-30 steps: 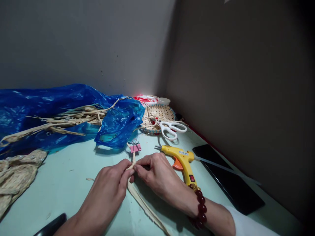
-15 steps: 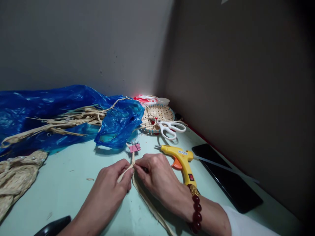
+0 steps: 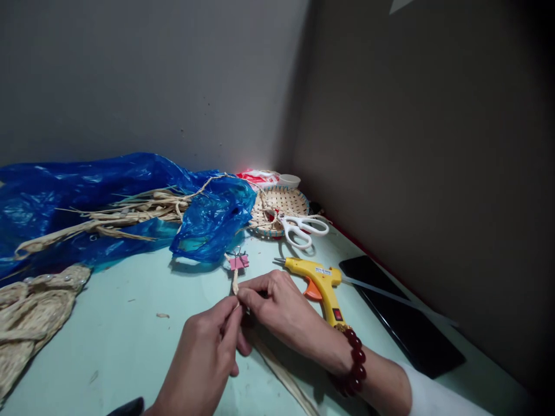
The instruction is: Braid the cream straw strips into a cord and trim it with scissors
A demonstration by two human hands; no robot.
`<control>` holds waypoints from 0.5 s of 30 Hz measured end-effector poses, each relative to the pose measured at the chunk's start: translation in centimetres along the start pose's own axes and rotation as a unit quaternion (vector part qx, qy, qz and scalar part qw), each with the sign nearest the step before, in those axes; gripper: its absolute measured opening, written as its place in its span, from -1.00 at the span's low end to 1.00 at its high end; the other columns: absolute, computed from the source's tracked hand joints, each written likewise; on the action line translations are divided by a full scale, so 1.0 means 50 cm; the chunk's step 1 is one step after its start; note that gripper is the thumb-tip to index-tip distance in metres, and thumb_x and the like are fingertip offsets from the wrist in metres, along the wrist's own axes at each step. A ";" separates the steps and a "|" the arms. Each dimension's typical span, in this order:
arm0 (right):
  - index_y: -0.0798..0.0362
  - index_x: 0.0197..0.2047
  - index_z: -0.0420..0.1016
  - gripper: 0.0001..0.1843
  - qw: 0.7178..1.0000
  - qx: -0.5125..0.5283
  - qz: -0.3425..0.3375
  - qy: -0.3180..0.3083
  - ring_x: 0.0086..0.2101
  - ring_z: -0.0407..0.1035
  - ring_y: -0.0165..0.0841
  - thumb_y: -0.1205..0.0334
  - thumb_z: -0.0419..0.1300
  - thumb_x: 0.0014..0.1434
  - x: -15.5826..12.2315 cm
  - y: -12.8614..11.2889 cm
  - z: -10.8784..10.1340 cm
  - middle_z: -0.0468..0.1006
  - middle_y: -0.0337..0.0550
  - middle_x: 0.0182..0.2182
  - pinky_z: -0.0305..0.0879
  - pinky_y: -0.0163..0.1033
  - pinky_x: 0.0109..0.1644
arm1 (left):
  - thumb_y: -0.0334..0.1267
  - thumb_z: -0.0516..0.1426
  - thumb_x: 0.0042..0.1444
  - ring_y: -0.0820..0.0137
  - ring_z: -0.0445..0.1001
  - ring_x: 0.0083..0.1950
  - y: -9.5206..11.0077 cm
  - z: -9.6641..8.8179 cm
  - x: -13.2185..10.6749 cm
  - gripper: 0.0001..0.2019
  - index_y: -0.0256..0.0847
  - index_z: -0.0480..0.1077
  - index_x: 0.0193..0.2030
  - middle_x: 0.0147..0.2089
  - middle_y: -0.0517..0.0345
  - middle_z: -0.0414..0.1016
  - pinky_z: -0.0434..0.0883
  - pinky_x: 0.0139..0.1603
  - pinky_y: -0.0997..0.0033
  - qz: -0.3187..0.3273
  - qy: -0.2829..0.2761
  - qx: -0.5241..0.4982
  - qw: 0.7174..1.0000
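A pink binder clip [image 3: 239, 263] grips the far end of a pale plant-fibre strand [image 3: 235, 283] on the table. Just below the clip, my right hand [image 3: 277, 315] pinches the strand between thumb and fingers. My left hand [image 3: 206, 346] is closed on the strand a little nearer to me, its fingertips close to the right hand's. A long flat tail of fibre [image 3: 286, 378] runs from beneath my hands to the bottom edge. What lies between the fingertips is partly hidden.
Right of my hands lies a yellow glue gun [image 3: 318, 280], beside a black phone-like slab [image 3: 403, 318]. White-handled scissors [image 3: 303, 228] rest against a woven basket [image 3: 281, 202]. Blue plastic [image 3: 212, 219] with dry fibre strands [image 3: 143, 208] is behind; a woven fibre piece [image 3: 39, 318] is left.
My left hand has moved slightly right and toward me, its fingers now turned in under the right hand. The right hand still pinches the strand near the clip.
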State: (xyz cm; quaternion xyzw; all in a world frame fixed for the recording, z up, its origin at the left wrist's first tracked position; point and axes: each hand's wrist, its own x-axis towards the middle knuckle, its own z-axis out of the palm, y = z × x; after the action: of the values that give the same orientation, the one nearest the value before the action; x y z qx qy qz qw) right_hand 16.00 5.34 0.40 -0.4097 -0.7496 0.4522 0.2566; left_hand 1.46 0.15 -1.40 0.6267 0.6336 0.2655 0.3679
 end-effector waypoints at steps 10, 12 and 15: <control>0.09 -0.67 0.05 -0.65 0.999 0.010 0.012 0.030 -0.55 -0.06 -0.51 0.36 0.07 0.07 0.009 0.012 0.011 0.04 -0.35 -0.66 -0.16 -0.34 -0.52 | -0.26 -0.08 0.26 0.13 0.51 0.02 0.005 0.013 -0.023 -0.69 -0.17 0.39 0.02 0.03 -0.12 0.52 0.43 -0.03 0.18 0.161 0.001 0.215 0.963; 0.12 -0.66 0.23 -0.71 0.999 0.036 0.017 0.022 -0.55 0.01 -0.51 0.37 0.06 0.07 0.009 0.016 0.008 0.16 -0.34 -0.67 -0.10 -0.36 -0.51 | -0.17 -0.05 0.24 0.07 0.49 -0.01 0.015 -0.002 -0.030 -0.70 -0.14 0.45 -0.05 -0.04 -0.08 0.54 0.40 -0.06 0.12 0.158 0.007 0.221 0.962; 0.17 -0.52 0.49 -0.75 0.997 0.077 0.024 0.007 -0.56 0.07 -0.50 0.37 0.05 0.09 0.010 0.020 0.002 0.30 -0.31 -0.65 -0.05 -0.38 -0.49 | -0.09 -0.11 0.28 0.15 0.48 -0.17 0.025 -0.039 -0.018 -0.63 -0.11 0.46 -0.35 -0.28 0.06 0.50 0.34 -0.13 0.18 0.127 0.045 0.141 0.981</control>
State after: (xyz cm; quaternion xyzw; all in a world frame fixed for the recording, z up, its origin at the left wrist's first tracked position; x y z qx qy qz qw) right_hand 16.05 5.96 -0.55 -0.4099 -0.7008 0.5114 0.2818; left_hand 0.61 -0.40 0.87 0.7350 0.5960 0.2458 0.2101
